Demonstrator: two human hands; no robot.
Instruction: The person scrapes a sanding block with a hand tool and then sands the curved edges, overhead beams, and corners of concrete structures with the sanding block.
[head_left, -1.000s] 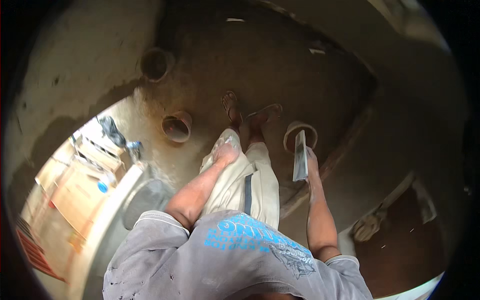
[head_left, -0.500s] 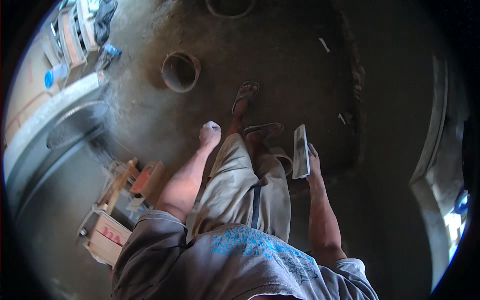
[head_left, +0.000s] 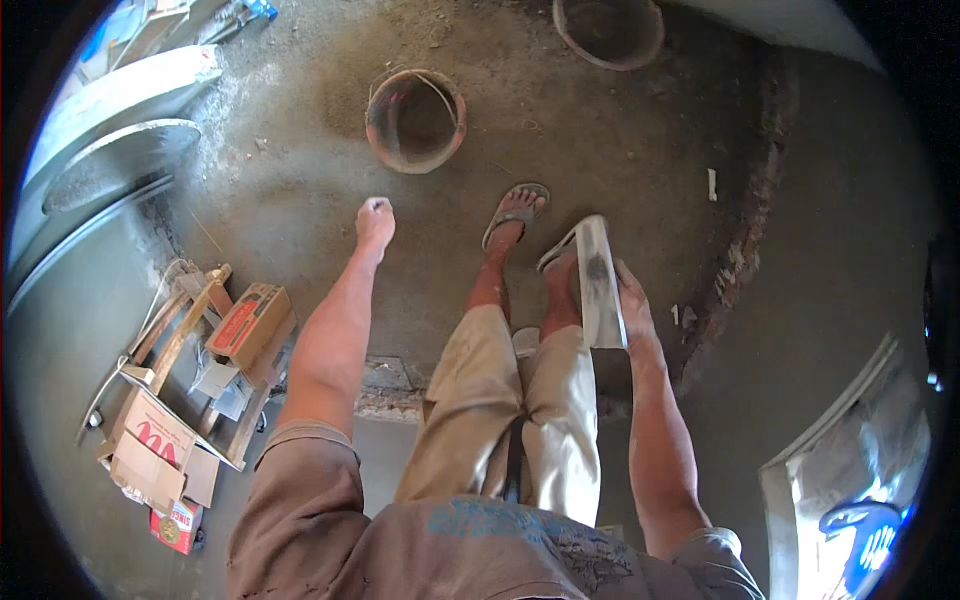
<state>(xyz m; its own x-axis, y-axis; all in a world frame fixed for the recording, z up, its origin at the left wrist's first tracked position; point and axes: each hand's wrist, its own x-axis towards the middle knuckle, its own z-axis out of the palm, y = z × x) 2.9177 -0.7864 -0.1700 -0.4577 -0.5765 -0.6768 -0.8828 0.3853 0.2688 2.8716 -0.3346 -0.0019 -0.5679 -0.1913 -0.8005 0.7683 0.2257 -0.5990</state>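
My left hand (head_left: 375,225) is out to the left of my legs, closed in a fist; whether it holds anything is too small to tell. My right hand (head_left: 632,305) grips a long, flat metal plastering trowel (head_left: 602,305), smeared pale grey with a darker patch, held upright beside my right leg. My sandalled feet (head_left: 515,212) are on the dusty concrete floor, the right one partly behind the trowel. A worn bucket (head_left: 415,160) with a wire handle stands beyond my left hand.
Another bucket (head_left: 610,62) stands at the back. At left lie cardboard boxes (head_left: 240,335), wooden boards (head_left: 183,320) and a round grey disc (head_left: 110,170). A rough broken strip (head_left: 745,250) edges the floor at right; a bright opening with a blue object (head_left: 855,535) is at lower right.
The view has swung round, bringing the boxes and buckets into new places. My left hand has left my thigh and moved out leftward as a fist. My right hand still holds the trowel.
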